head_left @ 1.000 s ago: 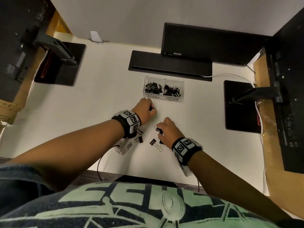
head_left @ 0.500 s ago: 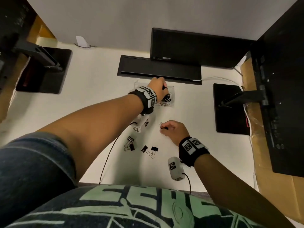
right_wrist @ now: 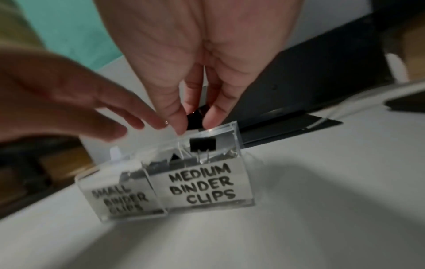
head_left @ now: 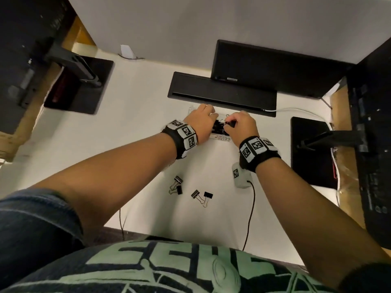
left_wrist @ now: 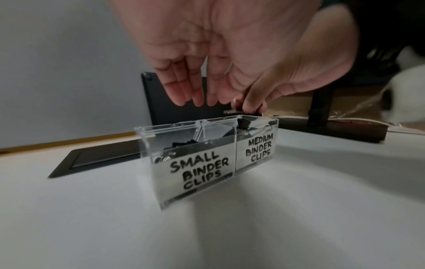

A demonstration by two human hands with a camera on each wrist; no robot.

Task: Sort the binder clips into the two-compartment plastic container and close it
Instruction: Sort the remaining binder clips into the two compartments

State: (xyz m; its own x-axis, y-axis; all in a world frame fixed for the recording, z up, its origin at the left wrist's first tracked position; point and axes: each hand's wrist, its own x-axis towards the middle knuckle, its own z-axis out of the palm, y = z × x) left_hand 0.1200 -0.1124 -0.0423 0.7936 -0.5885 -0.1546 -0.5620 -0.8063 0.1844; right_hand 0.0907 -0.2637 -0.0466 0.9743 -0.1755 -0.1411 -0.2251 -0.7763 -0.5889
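— Binder clips (head_left: 202,196): where do they lie?
— Four loose ones rest on the white desk (head_left: 137,127), near the front edge, in two pairs; more fill the clear two-compartment container (left_wrist: 207,154) standing farther back, just before a black bar (head_left: 222,92).
— How is the container marked?
— Left compartment, "SMALL BINDER CLIPS"; right compartment, "MEDIUM BINDER CLIPS" (right_wrist: 202,185). Its top stands open.
— Position of the left hand (head_left: 200,123)?
— Above the small compartment, fingers (left_wrist: 181,91) straight, pointing down, a little apart, holding nothing.
— And the right hand (head_left: 241,125)?
— Above the medium compartment; thumb and fingers (right_wrist: 174,116) pinch a black clip (right_wrist: 195,118) just over the rim. A further clip (right_wrist: 203,144) sits on top of the heap inside.
— Surroundings?
— Two black monitor bases (head_left: 311,151) flank the desk; cables run from the wrist cameras toward the front edge.
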